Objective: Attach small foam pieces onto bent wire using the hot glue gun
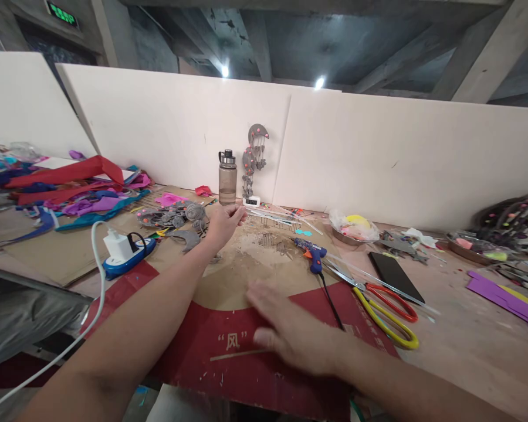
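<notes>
My left hand (227, 225) reaches toward the back of the table. Its fingers are pressed together just in front of a small white digital clock (251, 201); what they hold, if anything, cannot be made out. Low over the red-and-brown cardboard (242, 357), my right hand (286, 325) is stretched out flat and a little smeared by motion. A blue glue gun (317, 256) lies beyond my right hand, its black cord running toward me. Large scissors (385, 310) with red and yellow handles rest to its right. Thin clear glue sticks (286, 218) lie behind the cardboard's worn middle.
A water bottle (227, 179) and a grey moon-shaped hanging ornament (258, 133) stand by the white partition (167, 129). On the left are a blue power strip (127, 261), grey yarn pieces (171, 215) and coloured felt (70, 179). A black phone-like slab (395, 275) lies right.
</notes>
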`<state>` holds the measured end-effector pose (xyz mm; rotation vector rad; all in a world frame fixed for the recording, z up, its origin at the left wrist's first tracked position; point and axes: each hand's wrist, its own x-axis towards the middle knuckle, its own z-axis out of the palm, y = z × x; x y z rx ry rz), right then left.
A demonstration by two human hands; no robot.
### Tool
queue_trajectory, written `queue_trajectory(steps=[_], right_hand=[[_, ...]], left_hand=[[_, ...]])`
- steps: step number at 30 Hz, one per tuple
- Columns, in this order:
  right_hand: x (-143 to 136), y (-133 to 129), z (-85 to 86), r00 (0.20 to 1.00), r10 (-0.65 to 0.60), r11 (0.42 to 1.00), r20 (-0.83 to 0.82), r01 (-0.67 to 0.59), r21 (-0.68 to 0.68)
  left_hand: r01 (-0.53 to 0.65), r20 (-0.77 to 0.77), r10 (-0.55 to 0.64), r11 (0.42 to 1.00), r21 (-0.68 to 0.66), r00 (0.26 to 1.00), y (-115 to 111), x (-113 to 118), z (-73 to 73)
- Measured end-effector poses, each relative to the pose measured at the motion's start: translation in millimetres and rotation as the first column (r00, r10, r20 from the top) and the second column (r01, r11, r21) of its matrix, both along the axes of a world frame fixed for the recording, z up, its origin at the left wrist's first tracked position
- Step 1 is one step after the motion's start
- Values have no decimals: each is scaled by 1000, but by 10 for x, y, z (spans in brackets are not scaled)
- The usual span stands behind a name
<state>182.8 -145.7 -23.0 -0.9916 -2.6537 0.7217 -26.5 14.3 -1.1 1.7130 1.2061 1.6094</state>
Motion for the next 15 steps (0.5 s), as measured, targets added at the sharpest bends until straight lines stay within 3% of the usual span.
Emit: queue_trajectory(steps=[2, 3, 4, 6, 8, 10, 11, 13, 15], right_hand=[[-119, -149, 140, 941, 312, 938, -132, -327, -116], [-140, -140, 187, 917, 343, 924, -205, -369, -104], [-133, -67, 203, 933, 275, 951, -231, -300, -79], [-59, 209, 144, 977, 23, 999, -213, -17, 31], [10, 478, 16, 973, -222, 966, -67, 229, 124], [-28, 526, -88, 946, -315, 938, 73, 298, 179], [-97, 437, -110, 965, -246, 957, 93, 227, 179], [-305, 93, -75, 998, 42, 994, 36, -45, 98], [-519, -283, 42, 936, 341, 938, -84, -345, -37]], left_hand=[[-5, -14, 5, 1000, 6, 1000, 9, -2, -13], [-8, -18, 9, 1000, 9, 1000, 18, -2, -23], [-10, -18, 10, 1000, 11, 1000, 29, 0, -35], [1, -17, -1, 1000, 9, 1000, 58, 6, -66], [25, -27, -25, 1000, 6, 999, 88, 14, -100], [37, -53, -37, 999, 6, 998, 109, 21, -128], [37, -69, -36, 999, 9, 997, 113, 25, -138], [27, -93, -26, 1000, 10, 995, 104, 34, -147], [15, -93, -15, 1000, 0, 996, 79, 46, -142]])
